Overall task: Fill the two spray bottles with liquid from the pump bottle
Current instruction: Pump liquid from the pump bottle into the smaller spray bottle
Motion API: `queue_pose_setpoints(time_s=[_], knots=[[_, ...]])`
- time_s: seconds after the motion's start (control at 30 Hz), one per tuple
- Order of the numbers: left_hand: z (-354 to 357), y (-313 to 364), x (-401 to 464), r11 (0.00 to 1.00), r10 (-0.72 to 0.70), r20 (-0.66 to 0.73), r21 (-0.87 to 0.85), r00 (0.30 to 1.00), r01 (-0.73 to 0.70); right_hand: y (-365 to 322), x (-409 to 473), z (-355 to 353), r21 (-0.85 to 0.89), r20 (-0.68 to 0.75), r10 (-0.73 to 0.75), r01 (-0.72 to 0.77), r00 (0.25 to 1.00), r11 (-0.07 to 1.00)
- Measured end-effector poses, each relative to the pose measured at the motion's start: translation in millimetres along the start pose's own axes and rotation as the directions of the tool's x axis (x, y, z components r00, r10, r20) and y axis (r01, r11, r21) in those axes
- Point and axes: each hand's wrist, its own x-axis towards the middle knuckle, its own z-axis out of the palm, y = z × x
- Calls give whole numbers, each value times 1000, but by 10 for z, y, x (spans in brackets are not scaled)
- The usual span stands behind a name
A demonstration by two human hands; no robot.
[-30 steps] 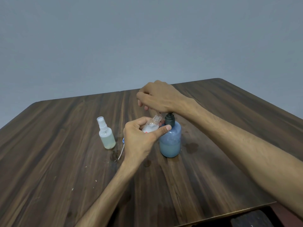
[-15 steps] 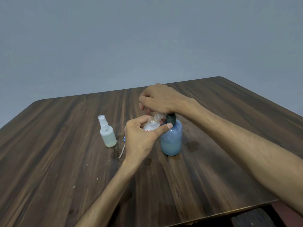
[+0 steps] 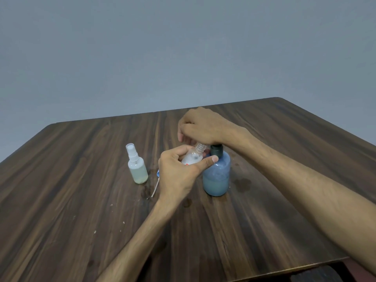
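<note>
The left hand point(image 3: 179, 171) holds a small clear bottle point(image 3: 193, 156) with no cap, tipped so its open neck points up at the pump. Fingers and thumb wrap around it. The right hand point(image 3: 201, 127) sits on top of the blue pump bottle point(image 3: 216, 176), fingers curled down over the pump head. The blue bottle stands on the table point(image 3: 81, 200), about half full. A capped spray bottle point(image 3: 137, 165) stands well to the left. A thin white tube point(image 3: 155, 187) lies on the table beside the left hand.
</note>
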Motion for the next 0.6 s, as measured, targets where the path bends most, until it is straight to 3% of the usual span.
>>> queue_pose_setpoints(time_s=[0.13, 0.27, 0.4, 0.6], knots=[[-6, 6, 0, 1000, 1, 12, -6, 1000, -1, -36, -20, -91, 36, -60, -30, 32, 998, 999], [0, -1, 5, 1000, 10, 2, 6, 1000, -10, -47, -41, -29, -15, 9, -17, 17, 1000, 1000], [-9, 7, -6, 1000, -1, 5, -3, 1000, 2, -56, -42, -79, 8, -46, -23, 24, 999, 1000], [0, -7, -2, 1000, 5, -6, 5, 1000, -5, -81, -51, -54, -34, -1, -20, 20, 1000, 999]])
